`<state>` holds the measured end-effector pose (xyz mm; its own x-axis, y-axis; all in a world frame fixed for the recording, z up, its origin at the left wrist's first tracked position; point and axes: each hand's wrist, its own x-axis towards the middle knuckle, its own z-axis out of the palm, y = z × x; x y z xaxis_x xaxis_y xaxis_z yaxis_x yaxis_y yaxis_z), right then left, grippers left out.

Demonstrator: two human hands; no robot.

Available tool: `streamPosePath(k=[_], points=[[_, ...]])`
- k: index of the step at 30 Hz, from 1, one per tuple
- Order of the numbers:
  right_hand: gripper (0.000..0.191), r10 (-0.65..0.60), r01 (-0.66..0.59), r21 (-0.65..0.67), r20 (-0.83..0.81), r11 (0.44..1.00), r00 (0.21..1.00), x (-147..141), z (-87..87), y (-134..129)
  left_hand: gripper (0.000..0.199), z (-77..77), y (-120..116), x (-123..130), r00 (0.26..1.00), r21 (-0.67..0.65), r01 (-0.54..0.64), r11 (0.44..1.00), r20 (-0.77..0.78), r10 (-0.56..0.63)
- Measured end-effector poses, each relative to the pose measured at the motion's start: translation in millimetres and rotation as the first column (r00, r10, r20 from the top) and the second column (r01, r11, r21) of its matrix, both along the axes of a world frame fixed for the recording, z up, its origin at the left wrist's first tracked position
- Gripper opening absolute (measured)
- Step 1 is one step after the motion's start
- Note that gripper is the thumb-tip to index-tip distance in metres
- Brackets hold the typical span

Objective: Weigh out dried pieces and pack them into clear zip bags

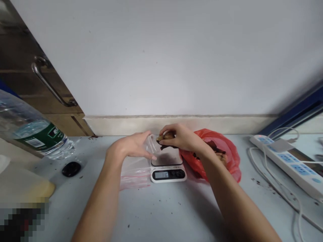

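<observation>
My left hand (133,145) holds a clear plastic bag (150,144) near its mouth, thumb and fingers spread around the film. Just to the right, my right hand (183,136) is closed on brown dried pieces (168,135), held at the bag's opening; their exact kind is unclear. Both hands are over a small white digital scale (168,179), whose lit display is too blurred to read surely. Behind my right forearm, an open red plastic bag (233,158) contains more brown pieces (222,157). Flat clear zip bags (135,178) with pink seal lines lie left of the scale.
A large water bottle (42,137) leans in at the left, by a black oval object (71,169) and a yellowish container (32,181). At right are a white power strip (290,164) and loose cables (271,183). Dark crumbs dot the table; a white wall (161,74) rises behind.
</observation>
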<state>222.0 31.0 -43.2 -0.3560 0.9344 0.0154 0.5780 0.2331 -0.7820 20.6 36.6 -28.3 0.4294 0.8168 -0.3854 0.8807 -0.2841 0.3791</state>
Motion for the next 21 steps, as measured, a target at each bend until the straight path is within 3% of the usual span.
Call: streamPosePath(k=[4, 10, 14, 18, 21], points=[[0.021, 0.005, 0.001, 0.092, -0.066, 0.996, 0.998, -10, 3.3, -6, 0.089, -0.8, 0, 4, 0.993, 0.008, 0.014, 1.0, 0.116, -0.015], [0.046, 0.042, -0.008, 0.15, -0.227, 0.989, 0.973, -11, 0.9, -6, 0.084, 2.2, 2, -2, 0.967, 0.066, 0.023, 0.998, 0.251, -0.039], [0.031, 0.033, 0.023, 0.253, -0.214, 0.967, 0.976, 0, 8.6, -11, 0.078, 10.1, -1, -10, 0.95, 0.121, -0.005, 0.993, 0.312, -0.033], [0.021, 0.121, -0.113, 0.401, 0.005, 0.909, 0.993, 14, 19.0, -16, 0.083, 18.2, -7, -16, 0.89, 0.128, -0.035, 0.991, 0.455, -0.028], [0.016, 0.174, -0.149, 0.424, -0.02, 0.893, 0.985, 20, 23.0, -18, 0.076, 21.1, -10, -20, 0.838, 0.134, -0.013, 0.991, 0.542, -0.063]])
